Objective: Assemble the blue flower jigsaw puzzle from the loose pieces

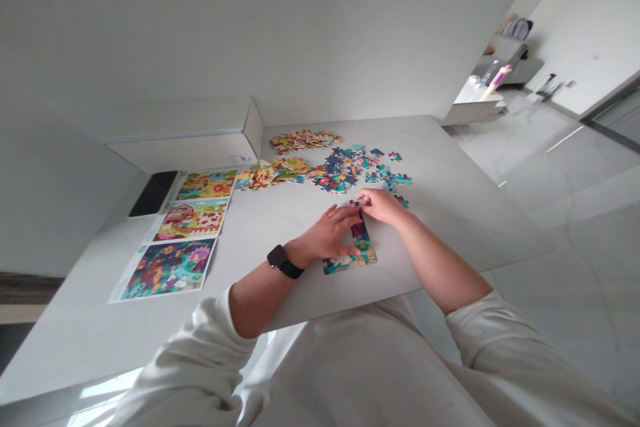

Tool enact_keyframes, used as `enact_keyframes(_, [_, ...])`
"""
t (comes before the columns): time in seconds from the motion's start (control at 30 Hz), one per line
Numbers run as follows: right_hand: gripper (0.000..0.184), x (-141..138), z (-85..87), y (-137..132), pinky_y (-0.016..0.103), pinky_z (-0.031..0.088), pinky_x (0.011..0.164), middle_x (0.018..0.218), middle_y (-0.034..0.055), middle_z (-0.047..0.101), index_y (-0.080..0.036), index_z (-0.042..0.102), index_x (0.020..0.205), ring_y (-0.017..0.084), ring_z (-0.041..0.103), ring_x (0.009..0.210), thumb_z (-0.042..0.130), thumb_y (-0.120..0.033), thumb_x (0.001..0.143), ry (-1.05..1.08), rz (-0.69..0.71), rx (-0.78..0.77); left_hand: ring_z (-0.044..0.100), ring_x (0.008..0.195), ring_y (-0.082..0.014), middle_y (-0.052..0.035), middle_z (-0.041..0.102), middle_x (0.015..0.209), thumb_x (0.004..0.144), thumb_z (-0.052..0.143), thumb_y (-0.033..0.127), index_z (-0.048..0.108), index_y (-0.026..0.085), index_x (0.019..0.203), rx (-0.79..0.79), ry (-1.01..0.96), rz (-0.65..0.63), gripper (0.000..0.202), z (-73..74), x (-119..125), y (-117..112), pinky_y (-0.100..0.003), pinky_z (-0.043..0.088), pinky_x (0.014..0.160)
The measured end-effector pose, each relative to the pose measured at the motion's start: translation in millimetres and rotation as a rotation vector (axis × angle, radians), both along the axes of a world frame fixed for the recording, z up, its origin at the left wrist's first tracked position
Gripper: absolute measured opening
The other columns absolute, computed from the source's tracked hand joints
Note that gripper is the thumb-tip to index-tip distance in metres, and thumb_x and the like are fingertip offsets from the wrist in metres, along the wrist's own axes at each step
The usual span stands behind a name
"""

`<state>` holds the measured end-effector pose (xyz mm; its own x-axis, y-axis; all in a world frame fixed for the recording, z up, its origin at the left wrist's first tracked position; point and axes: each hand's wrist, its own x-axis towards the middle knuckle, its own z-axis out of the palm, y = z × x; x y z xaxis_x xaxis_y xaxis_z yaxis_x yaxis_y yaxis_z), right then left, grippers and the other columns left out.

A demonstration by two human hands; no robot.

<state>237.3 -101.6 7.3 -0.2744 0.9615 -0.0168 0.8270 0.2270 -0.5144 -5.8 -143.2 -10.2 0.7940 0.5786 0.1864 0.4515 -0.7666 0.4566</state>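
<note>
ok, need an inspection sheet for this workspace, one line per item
Surface: pale tabletop, against a wall.
Work items: joined puzzle section, an L-shaped corner; loose pieces behind it in a dark multicoloured pile, a yellow pile and a reddish pile; three printed pictures to the left.
Clutter: white box; black phone-like slab in front of it.
Hands: left hand spread over the section; right hand at its far end, grip unclear.
Cables: nothing seen.
Surroundings: glossy floor at right; distant items too blurred to name.
</note>
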Motion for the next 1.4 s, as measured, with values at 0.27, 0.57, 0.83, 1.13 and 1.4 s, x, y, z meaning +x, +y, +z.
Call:
enact_keyframes(0.27, [0.018,3.5,0.7,2.2,0.027,0.049,0.076,0.098,0.0031,0.083,-0.024,0.079,0.114,0.019,0.074,0.085,0.076,-0.027,0.097,0.012,-0.034,0.060,0.043,0.160,-0.0447,-0.0199,0.047,0.171,0.075,0.089,0.075,0.063,0.027,0.156,0.021,0.085,-0.016,0.098,0.8,-0.2,-8.2,-0.069,0.018,0.136])
enact_keyframes(0.57, [0.017,-0.8,-2.3,0.4,0.027,0.050,0.079,0.100,0.0031,0.084,-0.025,0.081,0.114,0.018,0.075,0.084,0.075,-0.024,0.098,0.026,0.015,0.067,0.046,0.155,-0.0440,-0.0151,0.053,0.167,0.075,0.090,0.072,0.068,0.032,0.149,0.048,0.137,-0.010,0.087,11.5,-0.3,-12.8,-0.068,0.019,0.136])
enact_keyframes(0.83, [0.019,-0.4,-4.3,1.3,0.029,0.052,0.081,0.102,0.0038,0.085,-0.026,0.081,0.114,0.020,0.076,0.087,0.074,-0.021,0.097,0.049,0.032,0.065,0.061,0.143,-0.0346,-0.0122,0.065,0.155,0.098,0.075,0.047,0.076,0.030,0.135,0.027,-0.020,0.025,0.040,15.2,0.7,-4.2,-0.058,0.037,0.131])
enact_keyframes(1.13, [0.022,1.4,-13.2,5.0,0.027,0.051,0.078,0.094,0.0015,0.083,-0.026,0.080,0.114,0.019,0.075,0.083,0.077,-0.019,0.094,0.057,0.072,0.066,0.070,0.127,-0.0254,-0.0091,0.076,0.132,0.102,0.061,0.025,0.076,0.025,0.125,-0.002,-0.281,0.386,0.027,1.5,-24.9,35.1,-0.047,0.055,0.117])
enact_keyframes(1.4, [0.023,-1.6,-10.6,2.0,0.027,0.051,0.079,0.097,0.0022,0.083,-0.025,0.080,0.117,0.017,0.073,0.080,0.078,-0.020,0.094,0.072,0.116,0.062,0.069,0.129,-0.0290,-0.0115,0.075,0.133,0.093,0.069,0.020,0.077,0.023,0.127,0.001,-0.192,0.367,0.035,-10.6,-18.6,31.7,-0.051,0.053,0.120])
